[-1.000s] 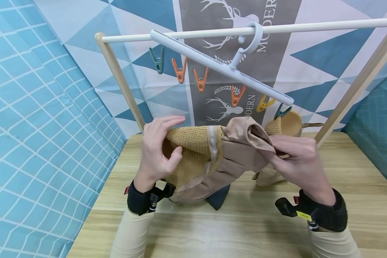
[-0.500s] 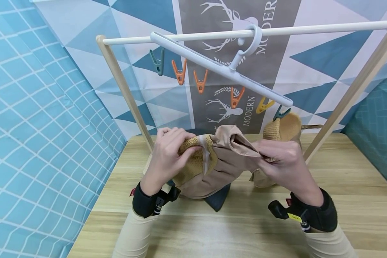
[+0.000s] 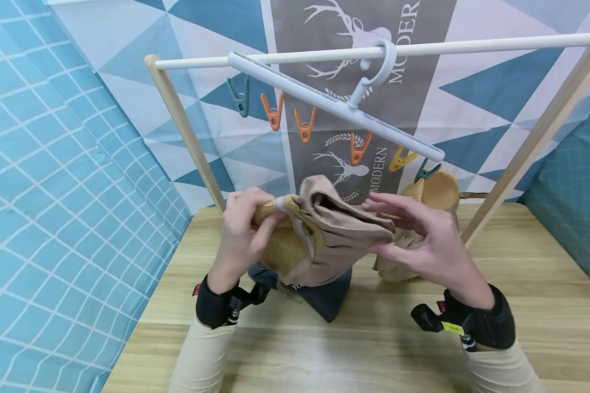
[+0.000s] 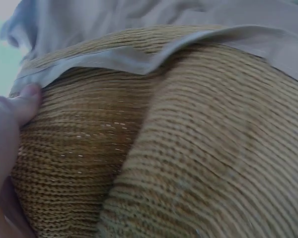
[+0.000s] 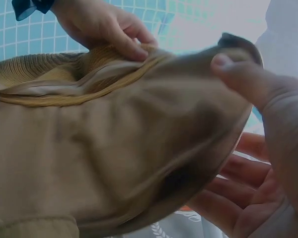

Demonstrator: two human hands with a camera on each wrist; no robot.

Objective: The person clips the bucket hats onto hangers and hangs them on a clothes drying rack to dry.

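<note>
A sun hat, part tan cloth and part yellowish woven straw, is held up over the table. At its left, my left hand pinches the woven edge, where a pale band runs along the seam. The left wrist view shows the ribbed straw close up, with the thumb on it. My right hand is at the folded cloth brim, its fingers spread. From the right wrist view, the thumb lies over the tan cloth and the straight fingers are beyond its edge.
A pale blue hanger hangs tilted on the white rail, carrying several clips such as an orange peg. Its right-end green clip grips a second straw-and-tan hat. A dark cloth item lies on the wooden table.
My right hand has loosened its grip on the brim and spread its fingers. The hat's cloth has folded up and shifted left, while my left hand came to pinch the woven edge.
</note>
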